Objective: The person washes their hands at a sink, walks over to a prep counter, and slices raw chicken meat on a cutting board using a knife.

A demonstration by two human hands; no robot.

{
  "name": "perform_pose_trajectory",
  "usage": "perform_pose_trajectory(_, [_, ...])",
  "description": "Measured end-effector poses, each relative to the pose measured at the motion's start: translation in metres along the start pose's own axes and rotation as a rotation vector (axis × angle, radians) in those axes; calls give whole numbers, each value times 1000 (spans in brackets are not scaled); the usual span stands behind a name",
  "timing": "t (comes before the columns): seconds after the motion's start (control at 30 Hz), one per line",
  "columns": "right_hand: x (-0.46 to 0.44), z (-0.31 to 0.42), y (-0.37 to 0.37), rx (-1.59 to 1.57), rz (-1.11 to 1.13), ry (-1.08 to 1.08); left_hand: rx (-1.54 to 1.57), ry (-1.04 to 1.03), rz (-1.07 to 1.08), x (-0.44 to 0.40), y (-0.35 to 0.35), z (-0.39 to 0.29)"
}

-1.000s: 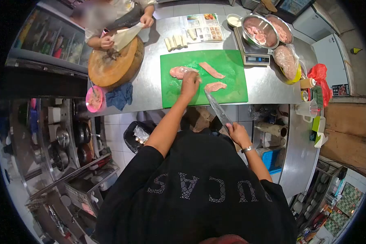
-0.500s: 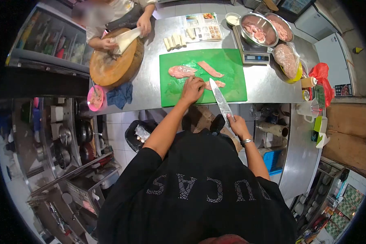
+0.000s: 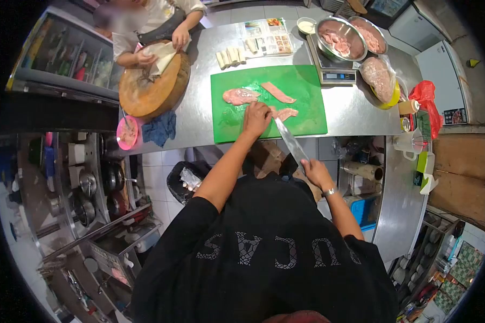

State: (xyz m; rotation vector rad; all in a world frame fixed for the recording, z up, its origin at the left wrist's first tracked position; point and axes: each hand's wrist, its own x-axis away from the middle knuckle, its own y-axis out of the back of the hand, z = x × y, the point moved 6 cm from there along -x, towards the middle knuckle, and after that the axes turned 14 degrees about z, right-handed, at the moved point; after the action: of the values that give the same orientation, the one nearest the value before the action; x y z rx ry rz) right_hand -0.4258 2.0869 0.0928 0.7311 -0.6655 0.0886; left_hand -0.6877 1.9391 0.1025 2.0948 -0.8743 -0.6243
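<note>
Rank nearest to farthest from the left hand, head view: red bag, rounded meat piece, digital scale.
1. Rounded meat piece, on the green board, just beyond the left hand.
2. Digital scale, at the board's far right.
3. Red bag, far right.

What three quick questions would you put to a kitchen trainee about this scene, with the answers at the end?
1. Multiple choice: what colour is the cutting board under the raw meat?
A) White
B) Green
C) Red

2. True or false: the person's left hand holds the knife.

3. Fill in the blank: the left one of the two steel bowls of meat, the steel bowl closer to the cutting board, stands on a digital ____.

Key:
1. B
2. False; the right hand holds the knife.
3. Scale
</note>
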Motion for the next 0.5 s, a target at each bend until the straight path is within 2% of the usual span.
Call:
perform_pose_trajectory(0.07, [24, -12, 1, 27, -4, -18, 28, 68, -2, -6, -5, 10])
perform_pose_trajectory(0.13, [43, -15, 5, -60, 83, -62, 72, 93, -241, -4, 4, 16])
perform_pose_trajectory(0.17, [41, -16, 6, -63, 74, -61, 70, 84, -242, -5, 2, 16])
perform_pose_trajectory(0.23, [38, -20, 6, -230, 1, -65, 44, -200, -82, -2, -12, -4])
perform_pose_trajectory(0.33, [14, -22, 9, -210, -52, -72, 52, -184, 40, -2, -12, -31])
perform_pose_trajectory(0.47, [-15, -21, 9, -171, -112, -28, 44, -124, 91, -10, -20, -22])
perform_pose_trajectory(0.5, [-20, -16, 9, -244, -32, -86, 49, -135, 72, -10, -19, -24])
